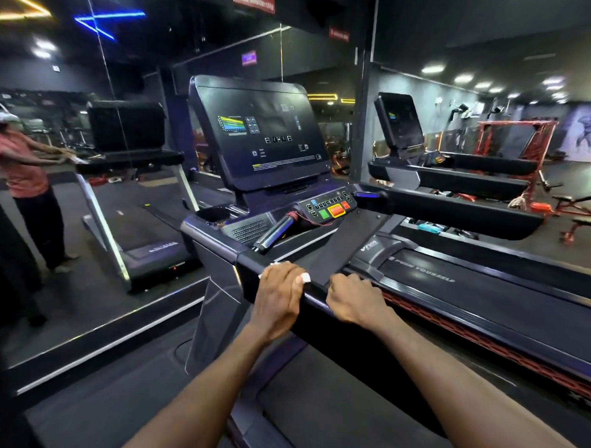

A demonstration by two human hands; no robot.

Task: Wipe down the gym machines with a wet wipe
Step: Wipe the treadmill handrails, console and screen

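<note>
A black treadmill stands in front of me, with its left side handrail [321, 300] running toward me. My left hand [278, 297] lies over that rail with a white wet wipe [304, 277] under it; only small white edges of the wipe show past the fingers. My right hand [355, 301] grips the same rail just to the right, fingers curled over its top edge. The tilted console screen [257, 132] and the button panel [328, 206] with green, orange and red keys sit beyond the hands.
A wall mirror [88, 183] on the left reflects a treadmill and a person in a red shirt. More treadmills [456, 182] line up to the right, with a red rack [524, 148] behind. The treadmill belt [486, 297] lies to the right of the rail.
</note>
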